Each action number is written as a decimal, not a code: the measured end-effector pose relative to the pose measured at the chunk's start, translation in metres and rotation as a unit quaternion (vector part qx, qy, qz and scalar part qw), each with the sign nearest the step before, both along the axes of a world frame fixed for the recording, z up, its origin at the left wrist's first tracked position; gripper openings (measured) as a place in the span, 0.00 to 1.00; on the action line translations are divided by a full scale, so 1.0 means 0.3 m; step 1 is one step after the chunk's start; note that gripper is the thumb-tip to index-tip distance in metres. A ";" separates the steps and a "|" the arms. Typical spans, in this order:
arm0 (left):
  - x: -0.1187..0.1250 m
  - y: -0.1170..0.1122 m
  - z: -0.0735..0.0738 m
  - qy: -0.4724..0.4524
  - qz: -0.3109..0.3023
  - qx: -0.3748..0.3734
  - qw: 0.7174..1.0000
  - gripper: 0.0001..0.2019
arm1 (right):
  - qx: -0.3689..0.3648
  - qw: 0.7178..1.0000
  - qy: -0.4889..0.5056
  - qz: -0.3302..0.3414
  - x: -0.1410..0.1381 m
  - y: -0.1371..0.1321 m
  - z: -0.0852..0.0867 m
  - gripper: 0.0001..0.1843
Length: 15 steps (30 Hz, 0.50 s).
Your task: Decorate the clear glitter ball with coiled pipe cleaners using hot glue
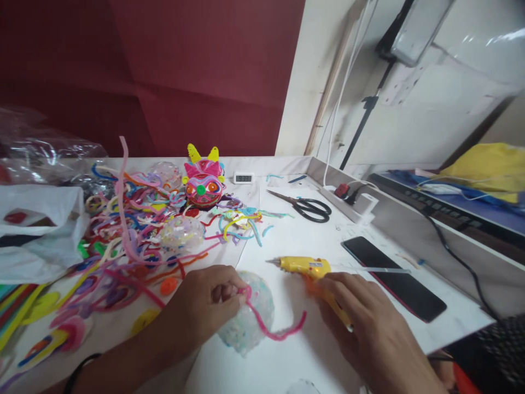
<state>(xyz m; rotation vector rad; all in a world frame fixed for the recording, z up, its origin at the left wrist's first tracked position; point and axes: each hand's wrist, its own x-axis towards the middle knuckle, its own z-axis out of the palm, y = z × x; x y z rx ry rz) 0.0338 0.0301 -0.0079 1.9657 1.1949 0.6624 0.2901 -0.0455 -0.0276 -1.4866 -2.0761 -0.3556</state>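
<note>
"Pinching looks like the left hand's point(217, 290) whole job from my end: I see thumb and fingertips closed on the curled end of the pink pipe cleaner point(279, 335). What do you make of the right hand point(367, 312)?"

"I see its fingers bent at the handle of the yellow glue gun point(305, 266), but with the blur by the orange trigger point(312, 285) I can't tell whether they are closed on it."

"How would I do this step well?"

"I'd judge a light, firm pinch right at the curl best, enough to stop it unrolling without crushing the fuzz. I'd also treat the nozzle point(273, 261) as hot, with fingertips and the loose tail well clear of it."

"And where is the pipe cleaner, going by the glue gun?"

"On the wearer's side of the glue gun. The curl sits at the left fingertips, left of the nozzle and nearer the wearer; the tail runs rightward, its tip upturned below the gun's body."

"And the clear speckled round piece point(246, 328)?"

"Also left of the glue gun and nearer the wearer, partly behind the left hand. The pipe cleaner crosses in front of it; I can't tell whether they touch."
</note>
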 end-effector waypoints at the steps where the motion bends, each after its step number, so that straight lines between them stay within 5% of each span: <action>1: 0.000 0.000 0.000 0.002 0.002 0.003 1.000 0.07 | -0.009 0.999 -0.020 -0.040 0.021 -0.002 -0.013 0.08; 5: 0.004 0.001 -0.002 0.005 0.012 0.012 1.000 0.08 | -0.125 0.982 -0.033 -0.140 0.063 -0.006 -0.062 0.15; 10: 0.006 0.003 -0.004 0.012 0.010 0.019 1.000 0.08 | -0.275 0.940 0.038 -0.199 0.061 0.023 -0.035 0.15; 15: 0.005 0.002 0.004 0.010 0.005 0.005 1.000 0.09 | -0.305 0.928 0.031 -0.210 0.057 0.069 -0.012 0.12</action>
